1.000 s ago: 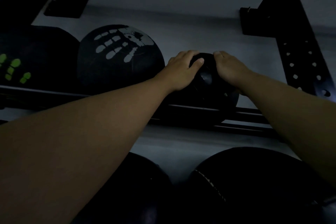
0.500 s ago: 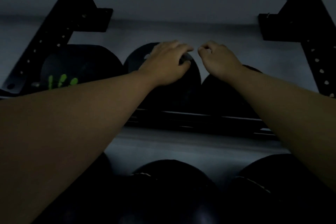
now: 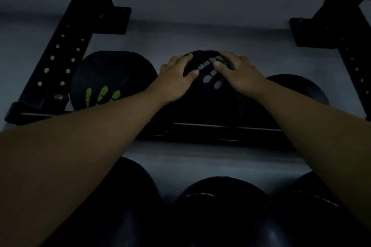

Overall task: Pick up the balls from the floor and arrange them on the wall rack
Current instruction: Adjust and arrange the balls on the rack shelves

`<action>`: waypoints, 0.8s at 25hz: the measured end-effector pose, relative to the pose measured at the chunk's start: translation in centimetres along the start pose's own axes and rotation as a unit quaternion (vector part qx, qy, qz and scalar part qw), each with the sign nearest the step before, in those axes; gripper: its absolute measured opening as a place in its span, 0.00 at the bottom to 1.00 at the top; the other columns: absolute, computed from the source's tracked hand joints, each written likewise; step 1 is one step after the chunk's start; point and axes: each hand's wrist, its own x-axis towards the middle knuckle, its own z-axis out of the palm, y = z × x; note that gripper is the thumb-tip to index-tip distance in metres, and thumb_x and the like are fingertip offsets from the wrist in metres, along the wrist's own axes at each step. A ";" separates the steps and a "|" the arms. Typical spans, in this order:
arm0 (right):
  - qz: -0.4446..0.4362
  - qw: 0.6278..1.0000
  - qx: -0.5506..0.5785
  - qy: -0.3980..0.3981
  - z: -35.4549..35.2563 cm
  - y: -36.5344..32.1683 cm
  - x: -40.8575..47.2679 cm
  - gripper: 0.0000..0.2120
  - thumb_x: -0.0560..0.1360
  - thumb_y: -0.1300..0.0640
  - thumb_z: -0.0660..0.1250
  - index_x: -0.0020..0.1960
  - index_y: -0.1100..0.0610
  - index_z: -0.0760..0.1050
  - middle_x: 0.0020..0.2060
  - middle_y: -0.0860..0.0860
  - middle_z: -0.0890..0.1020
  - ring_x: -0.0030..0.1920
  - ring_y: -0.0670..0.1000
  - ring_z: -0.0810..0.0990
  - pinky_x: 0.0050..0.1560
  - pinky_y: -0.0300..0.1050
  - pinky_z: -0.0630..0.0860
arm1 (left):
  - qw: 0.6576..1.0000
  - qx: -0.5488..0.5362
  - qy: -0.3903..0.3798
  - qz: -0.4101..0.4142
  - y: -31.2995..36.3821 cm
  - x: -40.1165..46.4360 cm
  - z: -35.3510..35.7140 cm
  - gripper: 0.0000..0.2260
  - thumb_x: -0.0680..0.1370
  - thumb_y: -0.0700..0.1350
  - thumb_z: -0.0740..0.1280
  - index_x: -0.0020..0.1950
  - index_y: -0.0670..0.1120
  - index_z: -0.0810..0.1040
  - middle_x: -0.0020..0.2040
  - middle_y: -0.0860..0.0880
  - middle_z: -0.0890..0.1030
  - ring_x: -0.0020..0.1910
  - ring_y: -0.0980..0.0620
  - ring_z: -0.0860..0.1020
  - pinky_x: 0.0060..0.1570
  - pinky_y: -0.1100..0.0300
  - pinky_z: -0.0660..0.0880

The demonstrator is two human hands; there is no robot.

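Observation:
The room is dim. A black ball with a white handprint (image 3: 210, 86) sits in the middle of the wall rack's upper rail (image 3: 216, 126). My left hand (image 3: 176, 78) and my right hand (image 3: 236, 72) lie on its top, fingers spread and curled over it. To its left sits a black ball with a green handprint (image 3: 106, 80). To its right rests a smaller plain black ball (image 3: 297, 90), partly hidden by my right forearm.
Black perforated rack brackets stand at the left (image 3: 66, 50) and right (image 3: 347, 46) against the grey wall. On the lower shelf sit large dark stitched balls (image 3: 220, 206), one more to the left (image 3: 128, 196) and one to the right (image 3: 305, 196).
My hands left the small ball at the right and moved to the white-handprint ball. Since half a second ago they have spread over its top and its print has turned into view.

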 end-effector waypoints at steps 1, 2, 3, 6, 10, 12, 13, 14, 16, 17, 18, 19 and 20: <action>-0.003 1.000 0.003 -0.005 -0.1 0.1 0.0 0.31 0.83 0.35 0.58 0.83 0.42 0.60 0.81 0.58 0.61 0.80 0.62 0.63 0.82 0.56 0.58 | 1.000 0.003 0.007 -0.002 -0.1 0.0 0.2 0.28 0.85 0.57 0.59 0.84 0.52 0.58 0.84 0.47 0.60 0.82 0.42 0.58 0.81 0.44 0.56; -0.007 1.000 0.004 -0.007 -0.2 0.1 0.0 0.31 0.82 0.35 0.58 0.83 0.42 0.60 0.82 0.58 0.61 0.81 0.62 0.62 0.83 0.56 0.58 | 1.000 0.012 0.010 0.000 -0.3 0.0 0.1 0.28 0.85 0.58 0.58 0.84 0.53 0.58 0.84 0.48 0.60 0.82 0.43 0.59 0.81 0.43 0.56; -0.010 1.000 0.006 -0.008 -0.2 0.2 0.0 0.32 0.82 0.35 0.58 0.83 0.42 0.59 0.82 0.58 0.61 0.81 0.61 0.62 0.83 0.56 0.58 | 1.000 0.023 0.009 0.002 -0.4 0.0 -0.1 0.28 0.85 0.59 0.58 0.84 0.54 0.58 0.84 0.48 0.61 0.82 0.43 0.59 0.80 0.41 0.57; -0.007 1.000 0.003 -0.009 -0.1 0.2 -0.2 0.32 0.83 0.35 0.57 0.84 0.42 0.58 0.83 0.57 0.60 0.81 0.62 0.61 0.83 0.55 0.57 | 0.998 0.061 -0.006 0.006 -0.6 0.2 -0.5 0.29 0.84 0.62 0.56 0.84 0.55 0.57 0.84 0.49 0.60 0.82 0.43 0.60 0.79 0.40 0.57; 0.034 0.997 -0.070 0.027 0.8 -1.5 -0.8 0.29 0.84 0.38 0.51 0.84 0.43 0.56 0.83 0.55 0.60 0.81 0.63 0.59 0.80 0.65 0.54 | 0.989 0.134 -0.067 0.006 -0.8 0.2 -1.9 0.31 0.84 0.64 0.53 0.85 0.58 0.50 0.86 0.49 0.55 0.84 0.43 0.56 0.81 0.40 0.53; 0.022 0.985 -0.160 0.062 1.7 -3.3 -1.5 0.28 0.84 0.42 0.50 0.83 0.47 0.60 0.82 0.57 0.62 0.81 0.63 0.59 0.79 0.71 0.50 | 0.984 0.165 -0.066 0.019 -1.7 -0.2 -3.6 0.29 0.85 0.62 0.54 0.85 0.57 0.54 0.85 0.48 0.58 0.83 0.43 0.59 0.80 0.42 0.55; 0.000 0.978 -0.199 0.070 2.3 -4.3 -1.8 0.28 0.85 0.43 0.49 0.83 0.48 0.61 0.82 0.57 0.62 0.82 0.63 0.57 0.80 0.72 0.47 | 0.984 0.171 -0.050 0.019 -2.4 -0.5 -4.6 0.28 0.85 0.61 0.55 0.84 0.57 0.56 0.85 0.48 0.60 0.82 0.43 0.60 0.80 0.44 0.56; -0.024 0.972 -0.225 0.067 2.9 -5.4 -2.0 0.28 0.85 0.43 0.49 0.83 0.48 0.61 0.83 0.58 0.61 0.83 0.63 0.55 0.80 0.72 0.45 | 0.984 0.172 -0.032 0.011 -3.3 -0.7 -5.8 0.27 0.85 0.60 0.56 0.84 0.56 0.59 0.84 0.48 0.62 0.82 0.43 0.61 0.80 0.46 0.56; -0.059 0.968 -0.239 0.048 4.2 -7.7 -2.0 0.27 0.86 0.43 0.49 0.83 0.48 0.60 0.84 0.58 0.59 0.84 0.63 0.53 0.82 0.69 0.42 | 0.983 0.182 -0.009 -0.011 -5.3 -1.2 -8.3 0.27 0.85 0.60 0.57 0.83 0.56 0.61 0.84 0.48 0.62 0.82 0.43 0.60 0.80 0.47 0.55; -0.069 0.970 -0.231 0.038 5.1 -9.1 -1.8 0.27 0.86 0.43 0.49 0.83 0.48 0.60 0.84 0.59 0.58 0.84 0.62 0.53 0.82 0.67 0.41 | 0.982 0.190 -0.005 -0.020 -6.4 -1.4 -9.9 0.26 0.85 0.59 0.58 0.83 0.56 0.62 0.84 0.48 0.62 0.82 0.43 0.60 0.80 0.46 0.55; -0.077 0.971 -0.223 0.030 6.1 -10.5 -1.6 0.27 0.86 0.42 0.49 0.83 0.48 0.60 0.84 0.59 0.58 0.84 0.62 0.53 0.83 0.66 0.42 | 0.980 0.195 -0.001 -0.026 -7.7 -1.6 -11.4 0.26 0.85 0.59 0.59 0.82 0.55 0.63 0.84 0.47 0.62 0.82 0.43 0.60 0.80 0.45 0.56; -0.085 0.972 -0.217 0.024 7.2 -12.0 -1.3 0.27 0.86 0.42 0.49 0.83 0.48 0.60 0.84 0.59 0.59 0.84 0.62 0.54 0.83 0.65 0.43 | 0.979 0.199 0.001 -0.032 -8.9 -1.8 -12.9 0.26 0.84 0.58 0.59 0.82 0.54 0.64 0.84 0.47 0.63 0.82 0.42 0.60 0.80 0.45 0.56; -0.092 0.973 -0.211 0.018 8.5 -13.5 -0.9 0.28 0.86 0.41 0.50 0.83 0.48 0.61 0.84 0.59 0.59 0.83 0.62 0.55 0.83 0.65 0.45 | 0.979 0.203 0.001 -0.038 -10.2 -2.1 -14.5 0.26 0.84 0.58 0.60 0.82 0.54 0.64 0.83 0.46 0.63 0.81 0.41 0.61 0.80 0.44 0.57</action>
